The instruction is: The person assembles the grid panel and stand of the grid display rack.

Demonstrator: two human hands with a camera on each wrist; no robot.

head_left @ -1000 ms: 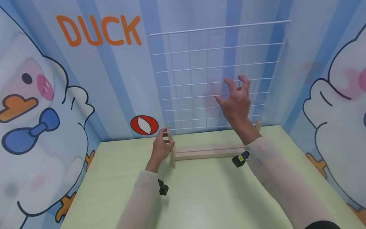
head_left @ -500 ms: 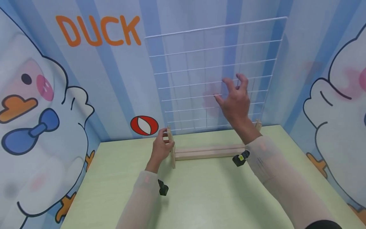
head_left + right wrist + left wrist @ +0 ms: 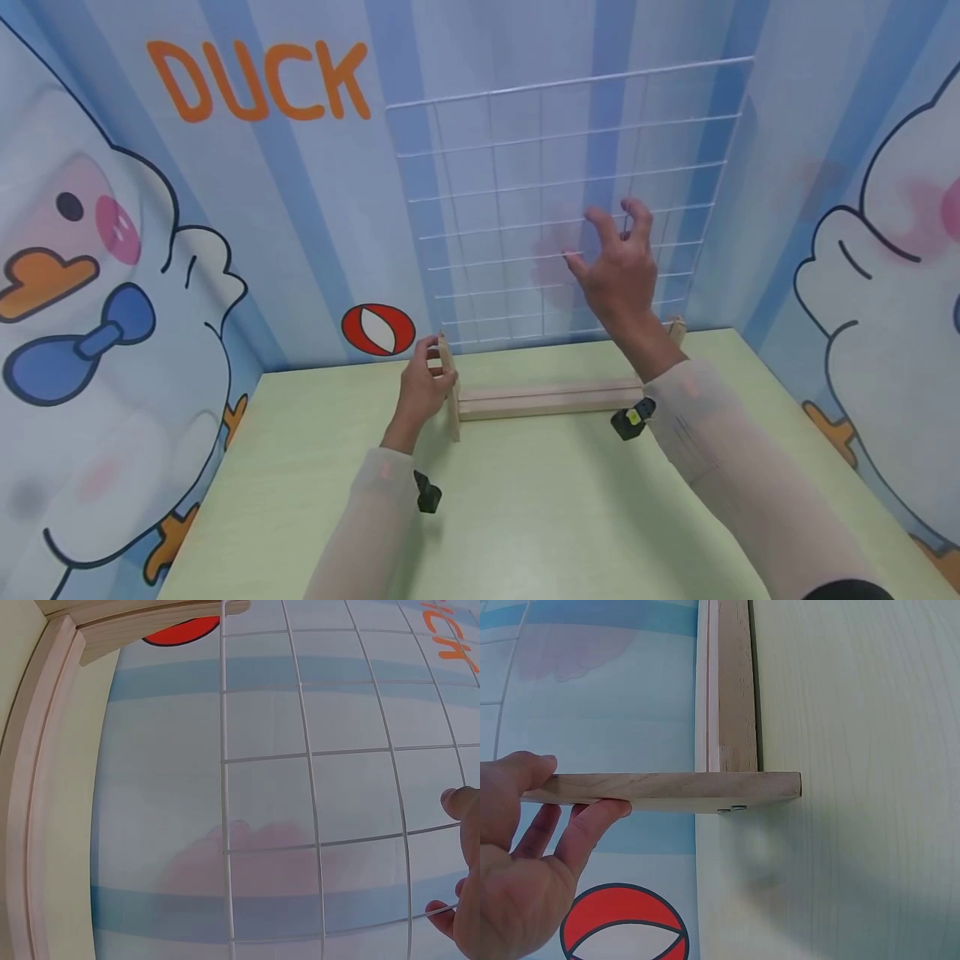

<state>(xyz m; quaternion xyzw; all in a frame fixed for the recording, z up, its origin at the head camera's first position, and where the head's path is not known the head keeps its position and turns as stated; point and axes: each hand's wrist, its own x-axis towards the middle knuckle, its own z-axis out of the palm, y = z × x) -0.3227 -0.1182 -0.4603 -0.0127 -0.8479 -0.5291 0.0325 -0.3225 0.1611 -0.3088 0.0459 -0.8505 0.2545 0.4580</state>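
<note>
A white wire grid panel (image 3: 570, 82) stands in front of the back wall, slightly tilted. My right hand (image 3: 621, 279) holds its wires right of the middle; in the right wrist view only the thumb (image 3: 459, 802) and a few fingertips show. Below the grid is a wooden frame with a long crossbar (image 3: 547, 407) between two uprights. My left hand (image 3: 422, 387) pinches the upper part of the left upright (image 3: 667, 785) between thumb and fingers. The right forearm partly hides the right upright (image 3: 678, 330). Whether the grid's lower edge touches the frame, I cannot tell.
The pale green table (image 3: 525, 508) meets a blue striped wall with DUCK lettering (image 3: 258, 81) and printed ducks on both sides. A red oval (image 3: 358, 328) is printed beside the left hand. Small black cameras (image 3: 428, 492) sit on both wrists.
The grid's top edge has shifted left, rising slightly and then dropping again as its tilt varies. The right hand has moved only slightly. The left hand and wooden frame stay where they were.
</note>
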